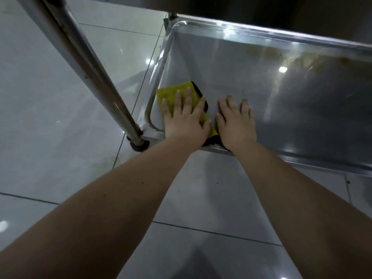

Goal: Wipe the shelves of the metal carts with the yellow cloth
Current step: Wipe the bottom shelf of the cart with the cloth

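Hands pressed flat, fingers straight and spread, on the lower shelf of a metal cart, seen from above. The left hand lay on the yellow cloth, which sat in the shelf's near left corner, its length running from far left to near right. The right hand rested on steel just beside the cloth's dark edge, gripping nothing. The shelf, a shallow rimmed tray, stretched away to the right, so the next stroke would likely travel rightward. Brown smears showed near its far rim.
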Demonstrator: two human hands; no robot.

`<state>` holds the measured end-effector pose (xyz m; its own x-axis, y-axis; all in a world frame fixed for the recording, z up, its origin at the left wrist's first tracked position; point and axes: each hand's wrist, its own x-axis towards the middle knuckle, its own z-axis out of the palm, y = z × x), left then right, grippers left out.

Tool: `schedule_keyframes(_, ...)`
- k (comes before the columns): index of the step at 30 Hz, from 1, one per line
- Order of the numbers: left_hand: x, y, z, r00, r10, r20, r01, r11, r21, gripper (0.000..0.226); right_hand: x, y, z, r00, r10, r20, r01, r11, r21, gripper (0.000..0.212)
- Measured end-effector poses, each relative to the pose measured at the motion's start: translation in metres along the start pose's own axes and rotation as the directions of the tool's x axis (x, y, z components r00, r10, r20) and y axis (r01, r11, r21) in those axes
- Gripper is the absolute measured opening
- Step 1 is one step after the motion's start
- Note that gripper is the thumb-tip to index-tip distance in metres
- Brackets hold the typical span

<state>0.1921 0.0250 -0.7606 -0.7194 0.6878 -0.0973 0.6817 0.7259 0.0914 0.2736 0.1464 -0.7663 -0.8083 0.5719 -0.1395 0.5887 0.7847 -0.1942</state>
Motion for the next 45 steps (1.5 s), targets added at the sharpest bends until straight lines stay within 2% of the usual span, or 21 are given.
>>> schedule_keyframes(4,0.014,-0.042,-0.005,0.998,-0.057,-0.002,0.057,0.998,-0.012,0.065,0.008,0.001,0.003,1.000,-0.016,-0.013,0.015,0.999,-0.035,0.053)
schedule_keyframes(7,0.022,-0.061,-0.010,0.997,-0.075,0.014,0.074,0.997,0.030,0.060,0.018,0.017,-0.005,0.999,-0.029,-0.045,0.023,0.991,-0.134,0.057)
schedule_keyframes(11,0.019,-0.056,-0.007,0.999,-0.029,-0.027,0.030,0.999,0.042,0.058,0.031,0.040,-0.011,0.993,0.118,-0.009,-0.118,0.984,-0.136,0.064)
schedule_keyframes(13,0.024,-0.057,-0.005,0.999,-0.003,-0.040,0.006,0.998,0.063,0.060,0.030,0.040,-0.006,0.992,0.124,-0.008,-0.124,0.980,-0.159,0.065)
schedule_keyframes(18,0.075,-0.008,0.000,0.994,0.095,-0.055,-0.090,0.993,0.076,0.062,0.031,0.039,-0.002,0.993,0.114,-0.026,-0.117,0.977,-0.178,0.066)
schedule_keyframes(22,0.109,0.046,0.003,0.956,0.293,-0.015,-0.290,0.951,0.111,0.061,0.031,0.045,0.003,0.992,0.113,-0.056,-0.120,0.980,-0.156,0.059)
schedule_keyframes(26,0.126,0.019,-0.002,0.900,0.434,-0.049,-0.433,0.901,0.033,0.063,0.034,0.048,0.003,0.990,0.118,-0.074,-0.126,0.986,-0.109,0.058)
schedule_keyframes(28,0.136,-0.011,-0.006,0.930,0.359,-0.079,-0.361,0.932,-0.017,0.060,0.034,0.047,0.003,0.991,0.110,-0.077,-0.119,0.986,-0.115,0.059)
schedule_keyframes(30,0.145,-0.045,-0.011,0.982,0.168,-0.091,-0.172,0.984,-0.042,0.060,0.032,0.047,0.003,0.990,0.116,-0.085,-0.126,0.985,-0.116,0.059)
schedule_keyframes(32,0.147,-0.070,-0.013,0.994,0.045,-0.099,-0.047,0.999,-0.021,0.062,0.031,0.046,0.004,0.989,0.116,-0.092,-0.127,0.985,-0.117,0.059)
schedule_keyframes(34,0.148,-0.076,-0.012,0.995,0.015,-0.096,-0.014,1.000,0.011,0.064,0.031,0.043,0.005,0.990,0.113,-0.089,-0.123,0.985,-0.122,0.060)
schedule_keyframes(37,0.161,-0.050,-0.013,0.997,-0.010,-0.076,0.010,1.000,0.000,0.064,0.032,0.043,0.006,0.992,0.105,-0.070,-0.114,0.984,-0.139,0.059)
schedule_keyframes(39,0.173,-0.016,-0.012,0.998,0.054,-0.039,-0.053,0.999,0.010,0.064,0.032,0.044,0.006,0.993,0.094,-0.076,-0.104,0.984,-0.145,0.059)
schedule_keyframes(43,0.167,0.050,-0.003,0.941,0.338,-0.004,-0.337,0.941,0.026,0.060,0.032,0.044,0.004,0.989,0.127,-0.078,-0.135,0.984,-0.115,0.064)
schedule_keyframes(45,0.162,0.050,-0.002,0.925,0.379,-0.004,-0.379,0.925,0.009,0.060,0.033,0.044,0.002,0.984,0.161,-0.080,-0.168,0.981,-0.093,0.069)
